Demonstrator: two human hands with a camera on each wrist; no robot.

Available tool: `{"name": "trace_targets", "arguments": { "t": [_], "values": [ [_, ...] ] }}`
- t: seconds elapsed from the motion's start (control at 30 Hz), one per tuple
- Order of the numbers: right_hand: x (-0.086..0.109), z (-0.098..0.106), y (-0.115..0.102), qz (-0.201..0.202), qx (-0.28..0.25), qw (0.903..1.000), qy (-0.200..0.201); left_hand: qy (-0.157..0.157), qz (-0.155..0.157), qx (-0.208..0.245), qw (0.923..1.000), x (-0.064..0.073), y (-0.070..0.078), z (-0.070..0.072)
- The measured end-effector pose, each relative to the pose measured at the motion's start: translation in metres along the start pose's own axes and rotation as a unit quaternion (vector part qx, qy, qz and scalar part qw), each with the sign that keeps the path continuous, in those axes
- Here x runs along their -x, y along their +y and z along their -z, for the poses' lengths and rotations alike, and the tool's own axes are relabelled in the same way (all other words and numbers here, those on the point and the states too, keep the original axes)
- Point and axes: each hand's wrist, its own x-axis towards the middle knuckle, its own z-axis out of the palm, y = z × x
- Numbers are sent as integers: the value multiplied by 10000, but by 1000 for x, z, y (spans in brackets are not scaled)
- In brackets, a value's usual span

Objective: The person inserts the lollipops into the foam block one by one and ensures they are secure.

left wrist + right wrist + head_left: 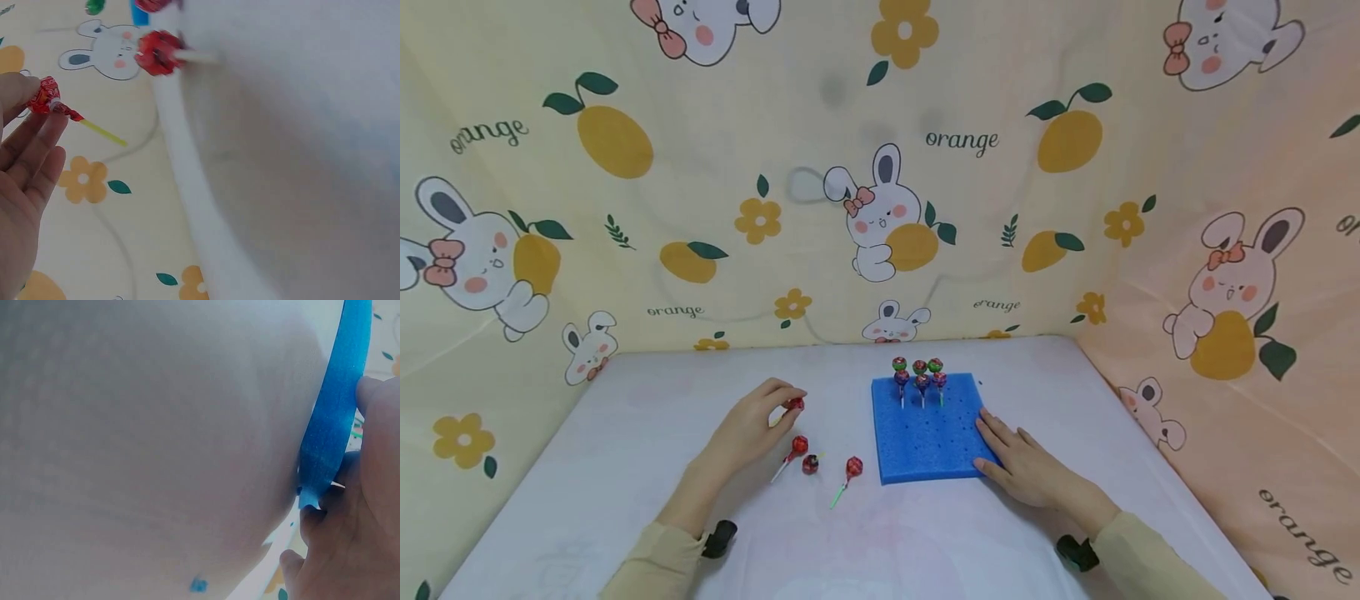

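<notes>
My left hand [748,429] pinches a red-wrapped lollipop [45,97] by its head, between thumb and fingers; its yellow stick points away from the hand in the left wrist view. To the right lies a blue foam board [917,454] pricked with small holes. Several lollipops [922,382] stand upright in two rows near its far edge, with green, red and purple wrappers. My right hand [1028,468] rests against the board's right side, its fingers extended on the edge. In the right wrist view, fingers touch the foam's side [334,406].
Between left hand and board, a red lollipop with a white stick [800,446], a dark-and-red lollipop [810,465] and a red lollipop with a green stick [853,467] lie on the white tabletop [925,542]. A patterned cloth [820,108] hangs behind. A blue crumb [199,585] lies nearby.
</notes>
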Motion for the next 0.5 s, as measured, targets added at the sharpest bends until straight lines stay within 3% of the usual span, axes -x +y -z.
{"name": "trace_targets", "arguments": {
  "t": [0.37,0.5],
  "values": [
    [2,0,0,-17,-11,10000,11,437,-175,562,9973,-20,16,-13],
    [2,1,-1,-27,10,10000,22,496,19,729,9961,-27,24,-18]
  ]
}}
